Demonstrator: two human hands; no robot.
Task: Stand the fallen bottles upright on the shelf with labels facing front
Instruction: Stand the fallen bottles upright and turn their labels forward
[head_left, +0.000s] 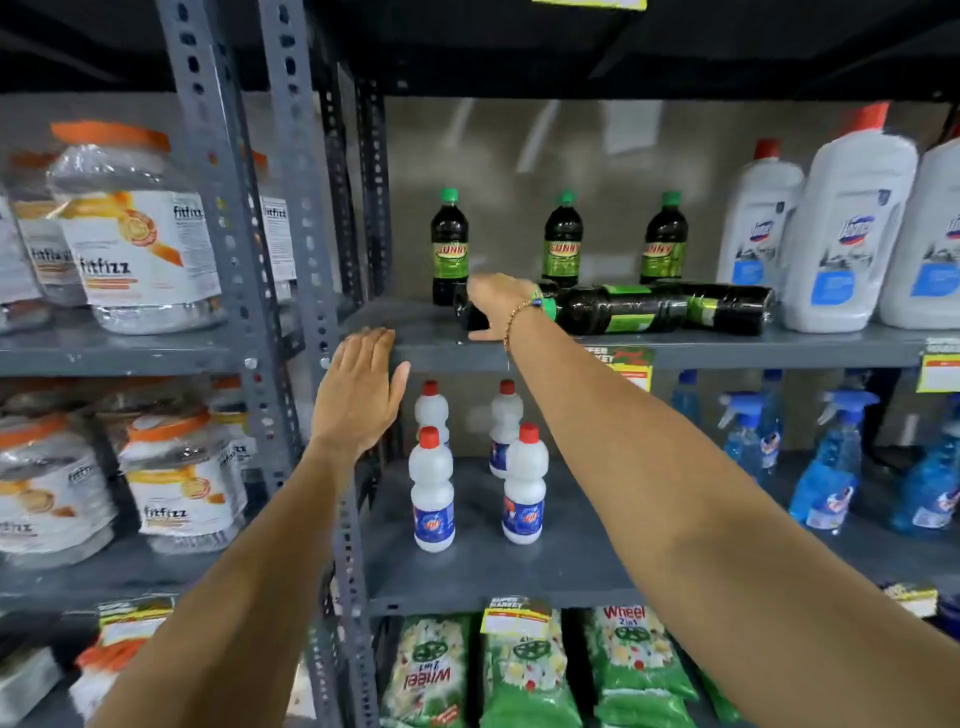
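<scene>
Three dark bottles with green caps and SUNNY labels stand upright at the back of the grey shelf (753, 349): left (449, 249), middle (562, 244), right (665, 241). In front of them lie fallen bottles of the same kind. My right hand (501, 306) is wrapped over the leftmost fallen bottle (467, 314), thumb underneath; most of that bottle is hidden. A second fallen bottle (618, 309) lies with its green cap toward my wrist, and a third (727, 306) lies behind it to the right. My left hand (358, 389) is open, its fingertips on the shelf's front edge.
Large white jugs (847, 234) stand right of the fallen bottles. Slotted grey uprights (306, 260) border the bay on the left, with fitfizz jars (140, 234) beyond. On the shelf below are small white bottles (432, 493) and blue spray bottles (831, 467).
</scene>
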